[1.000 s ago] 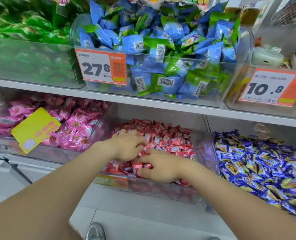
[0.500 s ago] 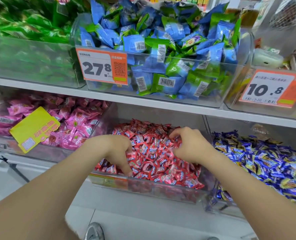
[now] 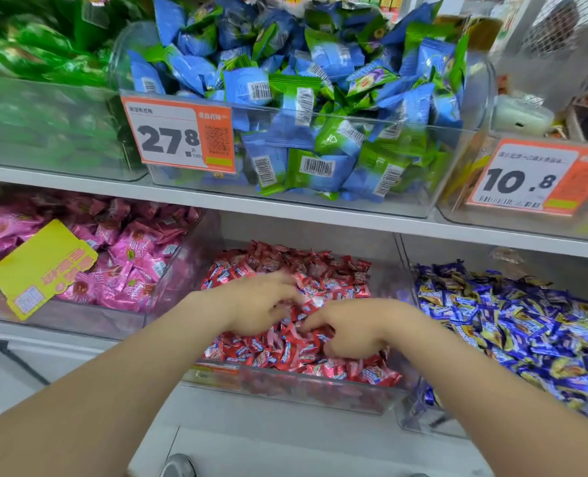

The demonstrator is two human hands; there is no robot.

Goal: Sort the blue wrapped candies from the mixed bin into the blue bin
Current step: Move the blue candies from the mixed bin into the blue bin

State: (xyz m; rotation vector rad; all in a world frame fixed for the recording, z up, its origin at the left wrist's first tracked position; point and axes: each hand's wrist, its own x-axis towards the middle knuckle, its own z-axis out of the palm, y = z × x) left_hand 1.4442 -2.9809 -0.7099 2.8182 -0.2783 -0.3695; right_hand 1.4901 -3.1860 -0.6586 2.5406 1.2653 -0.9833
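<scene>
Both hands are down in the bin of red sweets (image 3: pixel 285 390) on the lower shelf, wrists close together. The left hand (image 3: pixel 261 304) lies over the red sweets (image 3: pixel 320 266) with its fingers reaching right. The right hand (image 3: pixel 351 330) points its forefinger left, and its other fingers are bent down into the pile. Both are blurred, so I cannot tell whether either grip holds a sweet.

The blue packets (image 3: pixel 248 86) are on the upper shelf (image 3: pixel 217 201), heaped with green packets (image 3: pixel 334 136) in the clear mixed bin (image 3: pixel 423 204) behind a price tag (image 3: pixel 179 134). They lie every way. Those against the front wall stand mostly on end, long axis near upright or tilted, barcodes facing out.

The blue bin (image 3: pixel 413 418) sits just right of the red one, full of small blue sweets (image 3: pixel 526 321).
</scene>
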